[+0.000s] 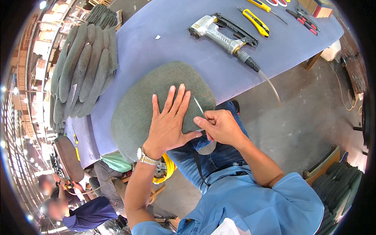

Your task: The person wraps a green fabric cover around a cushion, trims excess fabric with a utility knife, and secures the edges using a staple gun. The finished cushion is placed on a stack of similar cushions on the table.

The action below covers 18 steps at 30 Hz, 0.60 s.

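A rounded grey-green upholstered cushion pad (pixel 137 105) lies on the blue-covered table in front of me, its near edge overhanging toward my lap. My left hand (pixel 169 123) rests flat on its fabric, fingers spread. Over the pad's right near edge, my right hand (pixel 221 126) is closed round a slim pointed tool (pixel 199 105). Only its thin, shiny metal shaft shows, slanting up and left across the fabric. The fist hides its handle, so I cannot tell its exact kind or whether the tip touches the cloth.
A pneumatic staple gun (pixel 223 36) with a hose lies on the blue table (pixel 156 51). Beyond it are a yellow utility knife (pixel 256 22), a screwdriver (pixel 268 7) and red-handled pliers (pixel 303 21). Stacked pads (pixel 84 70) stand left. Other people (pixel 90 213) work at lower left.
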Tool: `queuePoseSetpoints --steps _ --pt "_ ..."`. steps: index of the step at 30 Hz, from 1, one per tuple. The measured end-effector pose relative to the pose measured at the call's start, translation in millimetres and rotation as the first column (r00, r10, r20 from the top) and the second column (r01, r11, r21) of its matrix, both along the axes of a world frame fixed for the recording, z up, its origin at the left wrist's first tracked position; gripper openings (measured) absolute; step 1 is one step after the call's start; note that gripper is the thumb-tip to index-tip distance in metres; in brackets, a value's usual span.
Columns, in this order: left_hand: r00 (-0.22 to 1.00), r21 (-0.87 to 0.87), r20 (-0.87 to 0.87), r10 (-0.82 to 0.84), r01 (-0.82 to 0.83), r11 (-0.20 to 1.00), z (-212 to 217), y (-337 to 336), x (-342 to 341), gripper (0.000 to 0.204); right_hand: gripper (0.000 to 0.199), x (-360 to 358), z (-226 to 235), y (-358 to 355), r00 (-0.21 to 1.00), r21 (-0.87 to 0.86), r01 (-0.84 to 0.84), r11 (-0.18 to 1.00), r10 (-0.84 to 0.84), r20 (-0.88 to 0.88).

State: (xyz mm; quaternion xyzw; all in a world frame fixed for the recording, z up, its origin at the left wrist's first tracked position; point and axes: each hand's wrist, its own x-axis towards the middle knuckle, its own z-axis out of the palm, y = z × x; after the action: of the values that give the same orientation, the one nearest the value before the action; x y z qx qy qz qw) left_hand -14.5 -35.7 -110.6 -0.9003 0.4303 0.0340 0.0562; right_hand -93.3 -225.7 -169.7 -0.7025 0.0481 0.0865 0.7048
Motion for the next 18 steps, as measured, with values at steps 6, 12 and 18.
queuePoseSetpoints --steps 6,12,18 --pt "1.0 0.034 -0.025 0.003 -0.002 0.999 0 -6 0 0.128 0.041 -5 -23 0 0.985 0.129 0.089 0.988 -0.107 0.138" --pt "0.998 0.059 -0.06 0.021 -0.018 0.998 -2 -8 -3 0.118 0.04 -13 -41 2 0.982 0.196 0.104 0.975 -0.131 0.133" --pt "0.999 0.052 -0.039 0.003 -0.001 0.999 -5 -9 -7 0.109 0.04 -16 -54 3 0.986 0.197 0.098 0.975 -0.122 0.111"
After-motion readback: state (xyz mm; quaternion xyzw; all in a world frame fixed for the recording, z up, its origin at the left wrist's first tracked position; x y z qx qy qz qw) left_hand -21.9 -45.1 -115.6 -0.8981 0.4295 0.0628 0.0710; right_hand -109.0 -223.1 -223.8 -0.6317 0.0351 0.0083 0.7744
